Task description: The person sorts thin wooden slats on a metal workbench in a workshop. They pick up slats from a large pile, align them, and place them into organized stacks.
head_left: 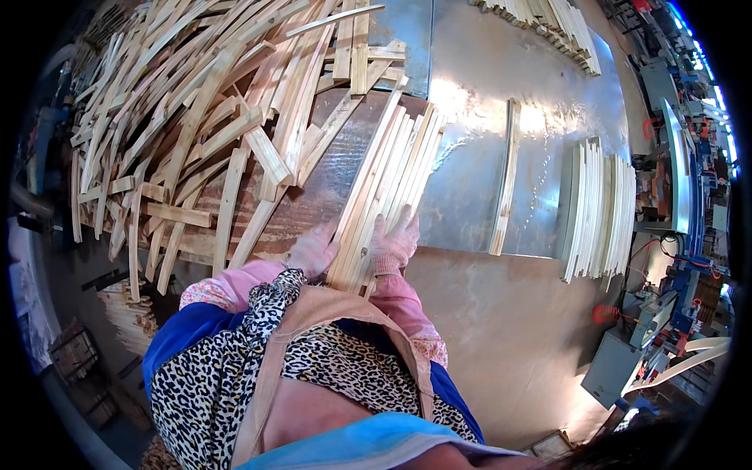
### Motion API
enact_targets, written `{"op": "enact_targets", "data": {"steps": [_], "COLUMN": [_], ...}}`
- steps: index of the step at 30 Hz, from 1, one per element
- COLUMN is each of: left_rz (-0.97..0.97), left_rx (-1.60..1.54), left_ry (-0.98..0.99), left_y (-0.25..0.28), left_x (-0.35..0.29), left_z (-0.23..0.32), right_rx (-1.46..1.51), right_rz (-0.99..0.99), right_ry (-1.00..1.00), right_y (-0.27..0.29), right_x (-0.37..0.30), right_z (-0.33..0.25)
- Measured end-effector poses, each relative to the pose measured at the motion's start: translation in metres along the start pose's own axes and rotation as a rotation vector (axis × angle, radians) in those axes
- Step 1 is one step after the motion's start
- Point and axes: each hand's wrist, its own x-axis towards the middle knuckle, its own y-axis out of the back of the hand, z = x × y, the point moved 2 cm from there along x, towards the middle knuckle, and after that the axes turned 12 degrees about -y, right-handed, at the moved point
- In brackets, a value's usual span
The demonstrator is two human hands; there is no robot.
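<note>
A row of long pale wooden strips (pixel 381 176) lies side by side in front of me, its near ends at my body and its far ends over the table. My right hand (pixel 394 241), in a pale pink knitted glove, grips the right part of the row, thumb on top and fingers along the right side. Against the left edge rests my left hand (pixel 313 249), gloved alike; its fingers are blurred and partly hidden, so their grip is unclear. The far ends of the strips are slightly uneven.
A large jumbled heap of wooden strips (pixel 196 125) covers the left of the table. One single strip (pixel 507 176) lies on the shiny metal tabletop (pixel 466 200). Stacked strips (pixel 599 207) stand at the right edge, more (pixel 544 27) at the far side. Machinery (pixel 627 356) lines the right.
</note>
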Motion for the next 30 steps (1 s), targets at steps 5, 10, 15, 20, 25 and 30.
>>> {"op": "enact_targets", "data": {"steps": [5,10,15,20,25,30], "left_rz": [0.227,0.382,0.469,0.250,0.238,0.413], "left_rx": [0.250,0.345,0.457,0.189,0.031,-0.148], "left_ry": [-0.216,-0.086,0.225,0.348,0.242,0.107], "left_y": [0.035,0.060,0.034,0.031,0.022,0.014], "left_x": [0.068,0.030,-0.109,-0.184,-0.178,-0.096], "left_z": [-0.039,-0.047,-0.124,-0.114,-0.079,-0.051], "right_rx": [-0.016,0.027,0.029,0.051,0.050,0.011], "right_rz": [0.007,-0.114,-0.090,-0.101,-0.062,-0.018], "right_ry": [0.025,-0.031,-0.007,-0.009,0.013,0.034], "right_y": [0.000,0.015,0.007,0.010,0.009,0.006], "right_x": [0.002,0.002,0.002,0.004,0.000,0.003], "right_z": [0.001,-0.011,-0.008,-0.010,-0.007,-0.005]}}
